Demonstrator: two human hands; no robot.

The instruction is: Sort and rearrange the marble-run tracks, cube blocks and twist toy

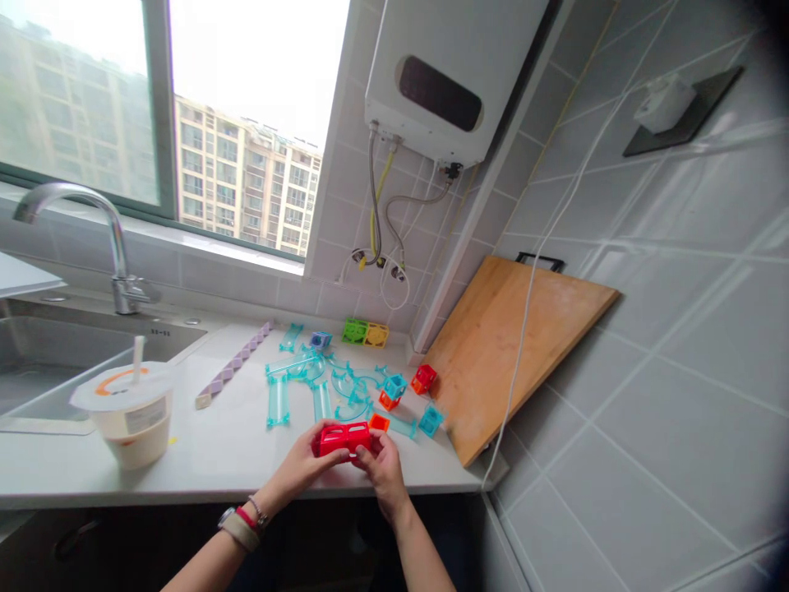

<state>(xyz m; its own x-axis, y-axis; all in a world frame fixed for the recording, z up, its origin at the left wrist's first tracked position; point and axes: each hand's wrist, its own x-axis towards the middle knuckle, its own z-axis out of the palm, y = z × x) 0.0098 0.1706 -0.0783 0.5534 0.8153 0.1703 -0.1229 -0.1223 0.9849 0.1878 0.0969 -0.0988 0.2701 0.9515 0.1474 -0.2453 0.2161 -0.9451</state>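
Between my two hands, just above the counter's front edge, is a pair of red openwork plastic cube blocks (343, 439), joined end to end. My left hand (311, 459) grips the left end, thumb along the lower side. At the right end, my right hand (383, 465) holds it with fingers and thumb. Right behind them lies an orange block (378, 423). Farther back, a blue cube (395, 385) rests against or on an orange-red one (389, 400). A red-orange cube (424, 379) and a blue cube (431, 420) stand to the right.
Clear teal track pieces (279, 401) spread over the white counter (209, 460). Green (354, 331) and yellow blocks (376, 335) stand by the wall. A lidded drink cup (132, 419) is at left, near the sink (37, 345). A wooden board (511, 337) leans right, with a white cable (523, 329) across it.
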